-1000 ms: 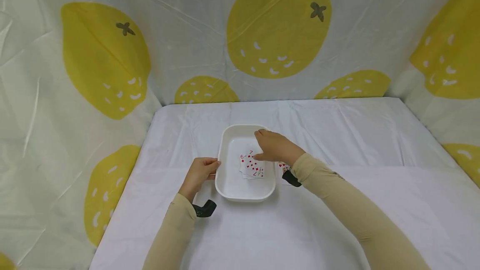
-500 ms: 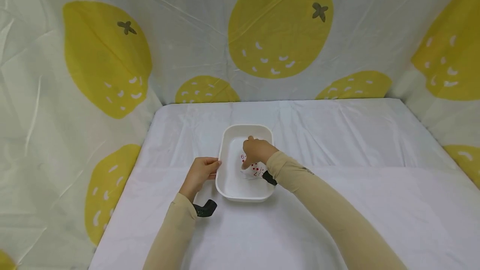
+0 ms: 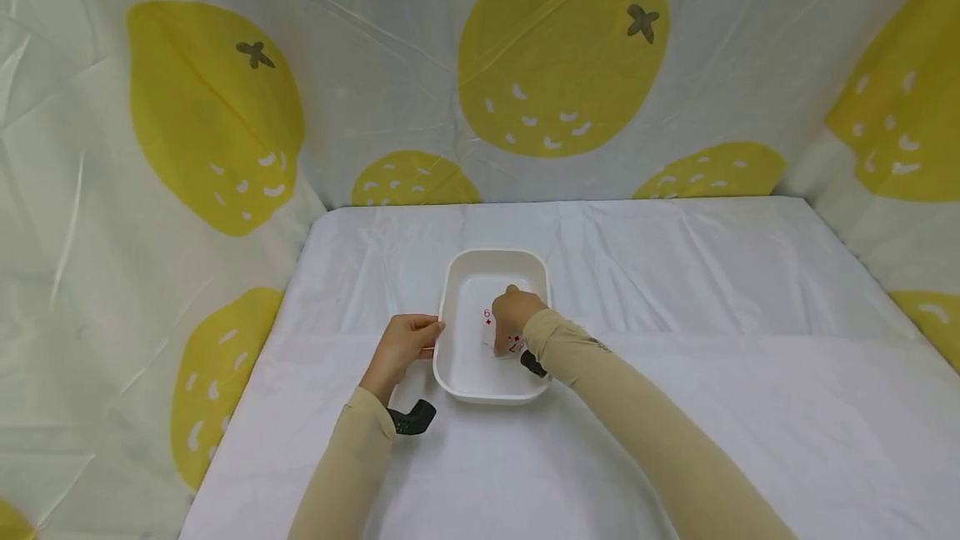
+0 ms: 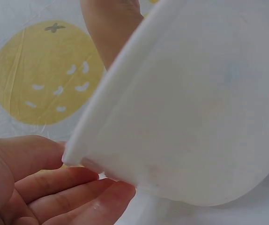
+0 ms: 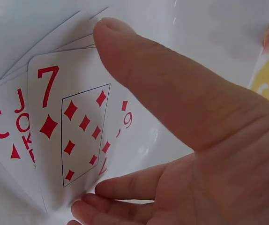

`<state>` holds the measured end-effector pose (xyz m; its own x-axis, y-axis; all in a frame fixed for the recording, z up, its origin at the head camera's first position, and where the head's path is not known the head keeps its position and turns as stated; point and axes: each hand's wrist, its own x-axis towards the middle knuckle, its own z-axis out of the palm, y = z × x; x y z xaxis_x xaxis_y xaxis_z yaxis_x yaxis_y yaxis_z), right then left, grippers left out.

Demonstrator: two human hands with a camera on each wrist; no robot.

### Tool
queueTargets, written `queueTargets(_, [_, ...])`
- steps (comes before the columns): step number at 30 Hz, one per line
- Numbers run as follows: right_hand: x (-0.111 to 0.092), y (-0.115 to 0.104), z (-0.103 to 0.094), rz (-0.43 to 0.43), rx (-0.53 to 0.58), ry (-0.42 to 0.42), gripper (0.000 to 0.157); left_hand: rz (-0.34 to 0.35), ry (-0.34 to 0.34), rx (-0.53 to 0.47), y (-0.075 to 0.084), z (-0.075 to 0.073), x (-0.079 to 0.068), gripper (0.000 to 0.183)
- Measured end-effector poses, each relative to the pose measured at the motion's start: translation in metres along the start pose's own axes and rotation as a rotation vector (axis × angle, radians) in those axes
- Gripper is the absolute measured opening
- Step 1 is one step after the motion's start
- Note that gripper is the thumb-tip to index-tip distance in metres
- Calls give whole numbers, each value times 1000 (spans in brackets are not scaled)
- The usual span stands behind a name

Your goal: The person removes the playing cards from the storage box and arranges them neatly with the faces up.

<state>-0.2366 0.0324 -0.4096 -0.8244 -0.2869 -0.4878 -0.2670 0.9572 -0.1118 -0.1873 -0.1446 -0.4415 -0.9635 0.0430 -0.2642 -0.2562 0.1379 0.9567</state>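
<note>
A white tray [image 3: 462,361] stands in the middle of the cloth-covered table. My left hand [image 3: 400,350] pinches its left rim, thumb on top and fingers underneath, as the left wrist view shows. Inside the tray lies a fanned stack of playing cards [image 5: 80,159], the seven of diamonds uppermost, with red 5 and joker corners peeking out at its side. My right hand [image 3: 516,312] reaches down over the stack. Its straight thumb [image 5: 139,65] overlaps one end of the cards and its loosely bent fingers [image 5: 130,183] are right at the opposite edge.
White cloth [image 3: 720,432] covers the table. A lemon-print curtain [image 3: 397,82] hangs behind and at both sides. My right sleeve [image 3: 637,415] covers part of the table right of the tray. Black wrist mounts [image 3: 412,417] stick out below the hands.
My right hand has moved left and down into the tray, over the cards. A face card beside the tray's right side is now hidden. The left hand has stayed on the rim.
</note>
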Motion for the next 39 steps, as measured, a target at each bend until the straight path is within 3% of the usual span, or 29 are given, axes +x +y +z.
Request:
queueTargets(16, [2, -2, 5, -4, -46, 34, 35, 1, 0, 1, 0, 0, 2, 26])
queueTargets(24, [1, -1, 1, -7, -64, 47, 50, -6, 7, 12, -1, 0, 1, 27])
queueTargets(34, [-10, 5, -22, -97, -81, 92, 53, 3, 15, 11, -1, -1, 1, 23])
queueTargets(39, [-23, 18, -38, -137, -71, 161, 70, 5, 13, 14, 0, 0, 1, 24])
